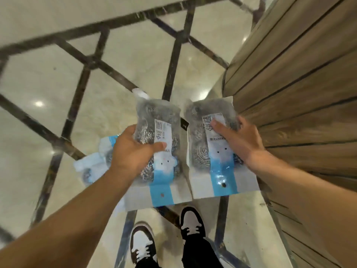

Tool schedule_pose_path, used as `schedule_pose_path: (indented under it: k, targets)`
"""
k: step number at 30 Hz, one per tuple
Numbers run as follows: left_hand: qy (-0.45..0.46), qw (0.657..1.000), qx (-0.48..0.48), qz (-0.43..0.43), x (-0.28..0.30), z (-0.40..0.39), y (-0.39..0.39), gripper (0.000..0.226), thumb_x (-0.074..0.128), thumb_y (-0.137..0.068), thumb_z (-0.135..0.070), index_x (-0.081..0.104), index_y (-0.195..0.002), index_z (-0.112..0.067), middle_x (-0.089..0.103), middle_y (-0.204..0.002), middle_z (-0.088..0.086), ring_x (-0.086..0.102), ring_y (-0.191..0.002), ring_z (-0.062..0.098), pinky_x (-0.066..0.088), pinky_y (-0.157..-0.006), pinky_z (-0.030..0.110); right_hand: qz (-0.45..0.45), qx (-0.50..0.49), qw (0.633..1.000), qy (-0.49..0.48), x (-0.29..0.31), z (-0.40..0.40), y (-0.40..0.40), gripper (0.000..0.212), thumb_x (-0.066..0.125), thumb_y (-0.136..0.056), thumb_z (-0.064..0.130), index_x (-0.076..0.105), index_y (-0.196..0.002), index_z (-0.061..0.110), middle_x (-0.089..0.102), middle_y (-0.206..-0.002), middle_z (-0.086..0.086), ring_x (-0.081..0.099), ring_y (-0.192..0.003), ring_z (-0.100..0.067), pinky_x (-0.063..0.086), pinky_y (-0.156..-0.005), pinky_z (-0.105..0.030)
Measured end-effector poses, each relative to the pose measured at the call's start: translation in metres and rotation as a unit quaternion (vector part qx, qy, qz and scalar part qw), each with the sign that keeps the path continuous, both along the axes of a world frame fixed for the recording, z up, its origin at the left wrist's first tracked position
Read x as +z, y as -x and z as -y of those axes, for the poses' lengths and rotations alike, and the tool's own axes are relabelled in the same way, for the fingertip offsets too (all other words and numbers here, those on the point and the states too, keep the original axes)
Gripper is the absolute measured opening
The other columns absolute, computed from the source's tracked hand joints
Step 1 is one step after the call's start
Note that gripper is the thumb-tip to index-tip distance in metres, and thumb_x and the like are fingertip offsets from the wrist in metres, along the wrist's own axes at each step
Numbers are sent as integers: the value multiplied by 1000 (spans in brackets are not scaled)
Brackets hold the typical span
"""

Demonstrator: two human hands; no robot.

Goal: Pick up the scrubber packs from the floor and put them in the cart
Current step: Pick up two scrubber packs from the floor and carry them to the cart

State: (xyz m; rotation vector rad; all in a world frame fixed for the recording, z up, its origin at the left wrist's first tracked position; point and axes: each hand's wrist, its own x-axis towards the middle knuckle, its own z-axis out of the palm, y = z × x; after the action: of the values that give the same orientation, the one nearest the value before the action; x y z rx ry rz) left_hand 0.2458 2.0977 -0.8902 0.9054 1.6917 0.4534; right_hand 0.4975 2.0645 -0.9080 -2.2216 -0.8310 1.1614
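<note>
I hold one scrubber pack in each hand, above the floor. My left hand (133, 151) grips a clear pack of steel scrubbers with a blue and white card (160, 147), thumb across its label. My right hand (237, 140) grips a second, matching pack (212, 151) from its right side, thumb on the label. Another pack (92, 161) lies on the floor at the left, partly hidden behind my left wrist. No cart is in view.
The floor is glossy cream marble (135, 55) with dark inlaid lines. A wood-panelled wall or counter (299, 84) runs along the right side. My two black and white sneakers (166, 238) stand at the bottom centre.
</note>
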Motion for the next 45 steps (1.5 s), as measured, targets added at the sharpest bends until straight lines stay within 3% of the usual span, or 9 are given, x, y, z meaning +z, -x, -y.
schedule_pose_path:
  k: [4,7,13,16,23,33,39,42,45]
  targets:
    - [-54,997,57,21,124,-3,35,43,91,-67,1,70,-90,-28,77,-85,-13,72,-68,0,59,-67,23,-27,13,996,-82,129,-25,28,26,85,-81,45,68,-97,33,77,-87,18,74,-82,-3,60,-74,-26]
    - [-97,991,82,49,232,-5,58,42,90,-69,1,73,-100,-22,79,-91,-4,75,-71,5,60,-63,20,-8,35,992,-121,239,-33,47,36,82,-80,53,68,-106,32,76,-94,14,73,-86,-5,59,-77,-29]
    - [-161,975,143,54,432,-13,108,50,91,-67,-5,71,-111,-18,80,-99,2,77,-89,23,62,-83,41,29,82,975,-203,430,-45,91,40,78,-82,58,65,-109,32,74,-97,14,71,-93,-9,59,-85,-36]
    - [-216,964,146,55,518,-11,136,50,91,-68,-5,71,-112,-17,80,-96,1,77,-89,24,62,-79,37,36,110,960,-254,514,-59,116,46,77,-81,60,66,-115,30,74,-104,12,69,-103,-16,55,-96,-43]
    - [-301,937,167,53,675,23,208,44,90,-68,-3,73,-105,-19,81,-90,0,79,-80,20,62,-73,35,57,145,921,-358,673,-71,190,43,74,-81,62,64,-110,31,72,-104,8,68,-103,-20,55,-91,-39]
    - [-397,860,321,-2,800,132,289,38,91,-70,-9,70,-101,-16,79,-74,-6,77,-66,12,57,-51,22,-37,283,846,-450,798,-58,316,54,75,-77,66,69,-116,29,74,-109,8,67,-109,-21,54,-98,-47]
    - [-418,808,404,-92,828,228,313,33,90,-72,-7,70,-95,-19,81,-85,-4,76,-72,7,59,-59,21,-106,400,791,-451,825,-20,390,46,77,-82,59,65,-115,30,68,-109,9,63,-108,-18,50,-97,-37]
    - [-417,777,452,-136,836,285,318,34,91,-71,-11,69,-95,-21,79,-84,-7,76,-76,8,62,-73,28,-132,450,761,-448,833,11,428,67,74,-75,72,65,-124,28,70,-121,6,64,-114,-21,51,-95,-40]
    - [-415,741,503,-156,841,349,323,34,92,-70,-13,67,-91,-23,77,-75,-13,76,-74,6,60,-67,22,-163,501,728,-440,840,54,462,78,73,-75,73,60,-135,24,61,-124,15,58,-118,-14,45,-99,-34]
